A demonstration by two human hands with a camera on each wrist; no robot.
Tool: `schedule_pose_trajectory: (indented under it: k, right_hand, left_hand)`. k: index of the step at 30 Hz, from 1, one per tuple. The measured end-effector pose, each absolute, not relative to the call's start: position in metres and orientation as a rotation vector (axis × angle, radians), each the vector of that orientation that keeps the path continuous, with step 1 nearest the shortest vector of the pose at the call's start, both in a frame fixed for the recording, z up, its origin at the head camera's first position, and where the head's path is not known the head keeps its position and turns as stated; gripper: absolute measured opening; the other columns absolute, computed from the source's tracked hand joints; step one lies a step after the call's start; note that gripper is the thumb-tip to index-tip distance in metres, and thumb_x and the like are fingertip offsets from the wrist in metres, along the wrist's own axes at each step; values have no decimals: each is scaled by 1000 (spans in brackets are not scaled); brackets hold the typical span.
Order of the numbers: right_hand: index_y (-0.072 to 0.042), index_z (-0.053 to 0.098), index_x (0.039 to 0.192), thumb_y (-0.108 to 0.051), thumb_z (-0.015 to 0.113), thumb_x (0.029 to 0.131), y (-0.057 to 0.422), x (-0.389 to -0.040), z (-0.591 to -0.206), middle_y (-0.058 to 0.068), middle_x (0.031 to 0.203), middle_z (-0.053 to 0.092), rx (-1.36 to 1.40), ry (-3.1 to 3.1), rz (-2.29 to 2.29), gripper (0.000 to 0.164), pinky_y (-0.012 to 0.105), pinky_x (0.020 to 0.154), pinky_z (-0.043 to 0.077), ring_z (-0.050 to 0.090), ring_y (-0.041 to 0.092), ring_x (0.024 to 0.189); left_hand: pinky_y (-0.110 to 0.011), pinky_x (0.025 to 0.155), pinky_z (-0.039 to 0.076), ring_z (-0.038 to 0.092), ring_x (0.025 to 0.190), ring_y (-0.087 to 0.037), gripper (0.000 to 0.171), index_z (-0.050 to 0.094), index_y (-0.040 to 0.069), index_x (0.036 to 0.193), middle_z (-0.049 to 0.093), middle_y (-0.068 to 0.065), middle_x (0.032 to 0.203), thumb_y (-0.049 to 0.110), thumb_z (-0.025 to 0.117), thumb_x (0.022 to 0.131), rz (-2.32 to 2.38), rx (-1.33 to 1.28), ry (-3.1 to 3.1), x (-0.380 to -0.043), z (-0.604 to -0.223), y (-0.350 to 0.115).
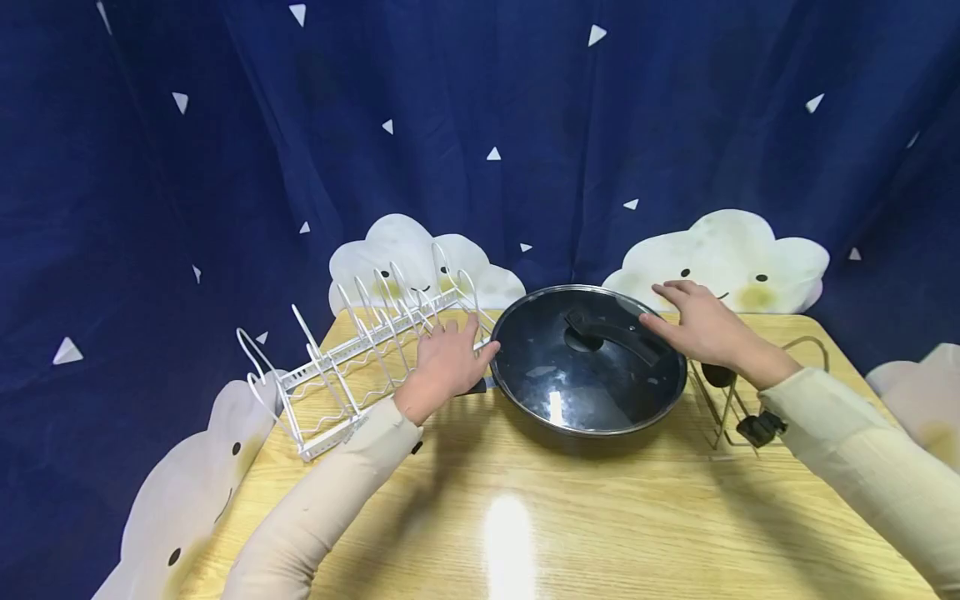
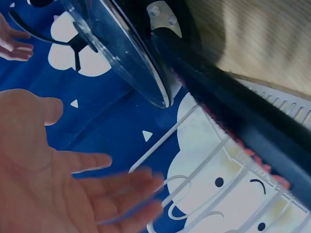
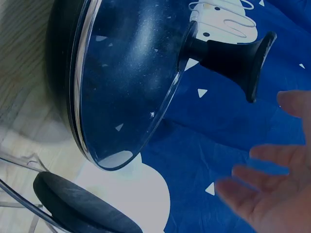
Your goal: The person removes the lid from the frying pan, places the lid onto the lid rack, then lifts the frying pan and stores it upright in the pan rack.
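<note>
A dark pan (image 3: 57,73) with a domed glass lid (image 1: 540,375) on it sits on the table, and the lid carries a black knob (image 3: 228,56). My left hand (image 1: 447,358) is above the pan's black handle (image 2: 233,107), with fingers spread and nothing in them. In the left wrist view, that hand's palm and straight fingers show apart from the handle. My right hand (image 1: 708,325) hovers by the right side of the lid, its fingers extended. A gap shows between its fingers (image 3: 272,155) and the knob in the right wrist view.
A white wire rack (image 1: 330,435) with upright loops stands left of the pan. On the right, partly behind my right forearm, is a wire stand with black pads (image 1: 718,375). A blue curtain (image 1: 450,100) hangs behind the wooden table (image 1: 600,517).
</note>
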State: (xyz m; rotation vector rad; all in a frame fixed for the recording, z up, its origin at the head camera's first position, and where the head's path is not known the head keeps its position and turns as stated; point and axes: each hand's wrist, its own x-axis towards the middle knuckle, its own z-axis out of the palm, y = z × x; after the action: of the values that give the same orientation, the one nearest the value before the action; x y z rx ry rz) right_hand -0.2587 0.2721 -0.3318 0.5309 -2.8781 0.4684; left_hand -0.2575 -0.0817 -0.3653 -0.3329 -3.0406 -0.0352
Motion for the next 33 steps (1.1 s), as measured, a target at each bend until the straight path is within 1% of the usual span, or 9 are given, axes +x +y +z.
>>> schedule_pose_trajectory:
  k: [4, 6, 10, 16, 19, 23, 26, 28, 33]
  right_hand:
    - [8, 54, 123, -29, 56, 95, 268, -260, -334, 28, 117, 55, 625, -2834, 511, 46, 54, 90, 40, 53, 42, 107]
    - [7, 58, 117, -24, 57, 94, 266, -261, -336, 24, 106, 62, 649, -2832, 546, 39, 51, 84, 45, 59, 38, 97]
    - [5, 62, 110, -22, 57, 94, 265, -263, -342, 15, 94, 67, 645, -2874, 599, 32, 48, 79, 48, 64, 31, 88]
    - [4, 60, 113, -23, 53, 97, 266, -262, -349, 15, 96, 68, 598, -2948, 664, 32, 48, 81, 47, 64, 31, 91]
    - [4, 58, 116, -24, 51, 99, 265, -261, -349, 18, 100, 67, 580, -2991, 774, 34, 43, 74, 51, 65, 27, 82]
    - [5, 55, 120, -27, 47, 100, 265, -262, -350, 21, 106, 63, 536, -3054, 966, 38, 34, 62, 52, 62, 19, 66]
    - [5, 53, 123, -28, 45, 101, 267, -264, -355, 25, 112, 58, 501, -3073, 1093, 41, 33, 62, 53, 62, 19, 65]
    - [6, 52, 123, -30, 44, 101, 269, -265, -358, 27, 115, 55, 477, -3070, 1171, 42, 33, 62, 54, 63, 21, 65]
    - [9, 50, 122, -32, 42, 102, 268, -266, -362, 26, 115, 51, 439, -3067, 1318, 46, 35, 61, 55, 64, 25, 67]
  left_hand:
    - [-50, 74, 48, 62, 96, -35, 48, 57, 11, 122, 64, -14, 106, 48, 41, 97, -117, -396, -3025, -256, -369, -87]
    - [-50, 73, 48, 63, 94, -35, 44, 62, 10, 116, 66, -14, 104, 44, 43, 97, -128, -421, -3030, -257, -371, -91]
    - [-49, 69, 49, 63, 91, -35, 43, 64, 8, 112, 67, -15, 103, 42, 41, 98, -140, -442, -3071, -257, -378, -97]
    - [-47, 63, 50, 64, 84, -34, 37, 64, 6, 101, 66, -16, 94, 37, 45, 95, -200, -454, -3098, -257, -387, -107]
    - [-47, 63, 49, 64, 83, -33, 36, 64, 7, 96, 66, -15, 91, 38, 46, 95, -228, -469, -3119, -257, -390, -112]
    - [-43, 60, 47, 61, 76, -26, 36, 62, 12, 85, 63, -9, 83, 42, 45, 96, -266, -488, -3166, -259, -394, -115]
    - [-42, 60, 47, 60, 72, -24, 37, 60, 15, 81, 61, -6, 77, 43, 43, 97, -274, -522, -3175, -261, -399, -118]
    - [-42, 63, 47, 61, 76, -25, 37, 62, 15, 84, 63, -6, 80, 43, 42, 98, -289, -541, -3172, -261, -402, -121]
    - [-45, 73, 48, 63, 91, -29, 40, 65, 12, 103, 66, -9, 100, 44, 41, 98, -365, -531, -3181, -262, -409, -127]
